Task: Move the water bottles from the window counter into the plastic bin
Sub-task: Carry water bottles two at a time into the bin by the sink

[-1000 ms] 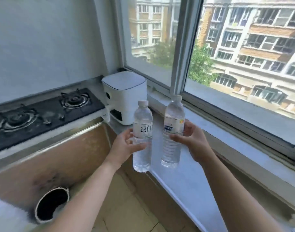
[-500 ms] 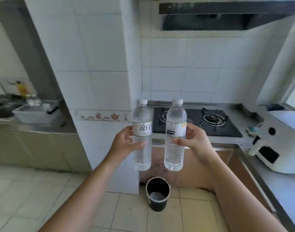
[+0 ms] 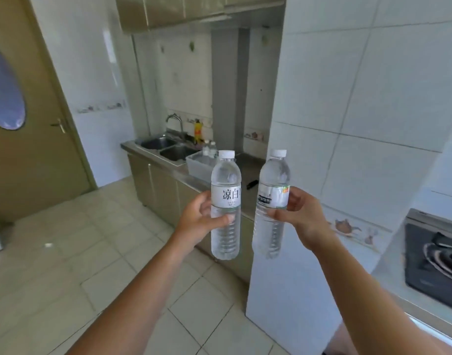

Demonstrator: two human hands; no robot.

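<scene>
Left hand (image 3: 198, 221) wrapped round one water bottle (image 3: 225, 201), right hand (image 3: 300, 213) round a 2nd bottle (image 3: 272, 201). Both upright, held side by side in the air w/ a gap between, caps up. Plastic bin (image 3: 198, 166) sits well beyond them on the counter (image 3: 245, 203) next to the sink (image 3: 168, 148), w/ bottles already inside. Stove (image 3: 435, 260) at far right.

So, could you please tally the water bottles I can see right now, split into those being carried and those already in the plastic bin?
Carried bottles: 2, one in the left hand with the white label, one in the right hand with the dark-printed label
Bottles in the plastic bin: 2 visible
Total: 4
</scene>
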